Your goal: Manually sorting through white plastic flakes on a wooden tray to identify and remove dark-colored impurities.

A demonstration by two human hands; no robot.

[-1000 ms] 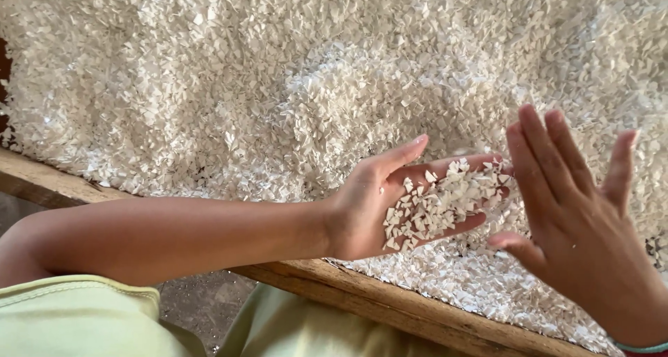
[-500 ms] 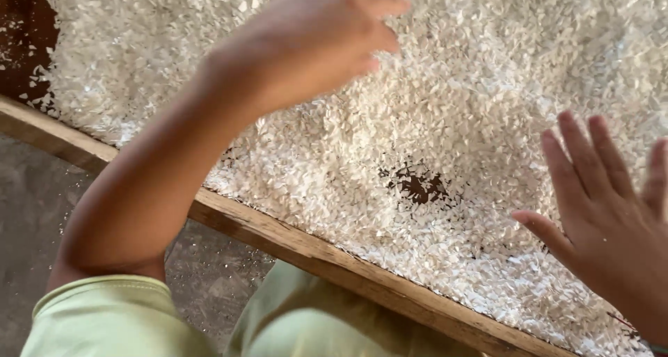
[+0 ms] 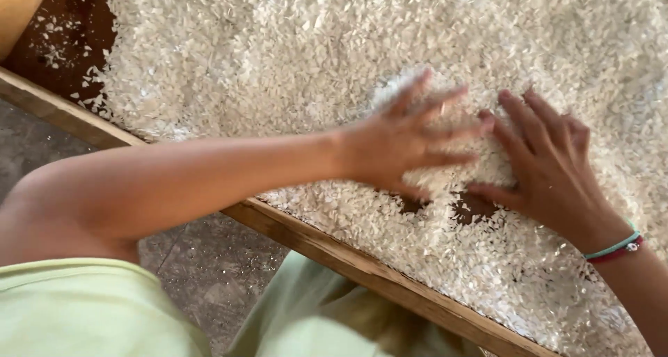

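— Grey, speckled floor (image 3: 202, 273) shows below a wooden tray's rim (image 3: 362, 266), which runs slantwise from upper left to lower right. What's around it?

— At the top left, a second wooden edge (image 3: 17, 9) meets the tray, and the dark brown tray bottom (image 3: 66, 33) lies bare there, with a few loose grains on it. A pale green garment (image 3: 83, 308) fills the lower left.

— And inside the tray?

— White rice grains (image 3: 278, 58), spread in a thick layer over nearly all of it. Two small dark gaps (image 3: 473, 207) open in the layer near the rim, just under the hands.

— The hands?

— Both lie flat on the rice, fingers spread, palms down, holding nothing. The left hand (image 3: 403, 145) is blurred, its forearm crossing over the rim. The right hand (image 3: 550, 165) is just beside it, fingertips nearly meeting. Green and red bands (image 3: 616, 247) circle the right wrist.
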